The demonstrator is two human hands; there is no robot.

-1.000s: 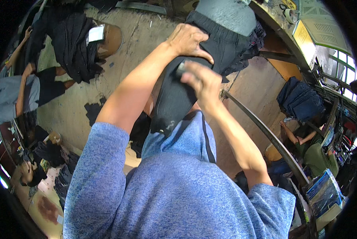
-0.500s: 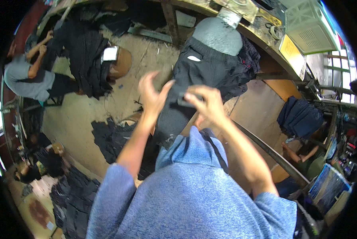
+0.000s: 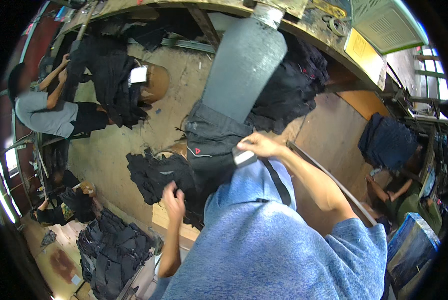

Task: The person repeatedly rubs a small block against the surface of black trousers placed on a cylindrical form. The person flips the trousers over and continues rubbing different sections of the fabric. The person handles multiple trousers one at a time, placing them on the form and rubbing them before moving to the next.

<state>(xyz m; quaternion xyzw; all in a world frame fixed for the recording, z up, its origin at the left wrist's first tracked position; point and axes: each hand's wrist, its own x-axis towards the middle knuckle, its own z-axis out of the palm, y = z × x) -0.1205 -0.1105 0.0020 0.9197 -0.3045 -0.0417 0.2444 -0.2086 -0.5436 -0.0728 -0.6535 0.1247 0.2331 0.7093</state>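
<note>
Tan floor [image 3: 104,165] lies beneath right hand [image 3: 260,145] gripping block [image 3: 245,158].

right fingers [image 3: 246,145] gripping a block [image 3: 244,159], black garment [image 3: 211,134] touching grey form [image 3: 244,65], left fingers [image 3: 171,192] near dark cloth [image 3: 153,176]

And on my feed, black trousers [image 3: 211,135] sit round the near end of a grey tapered form [image 3: 244,65], a tape roll [image 3: 337,27] on the wooden bench [image 3: 329,51]!
</note>
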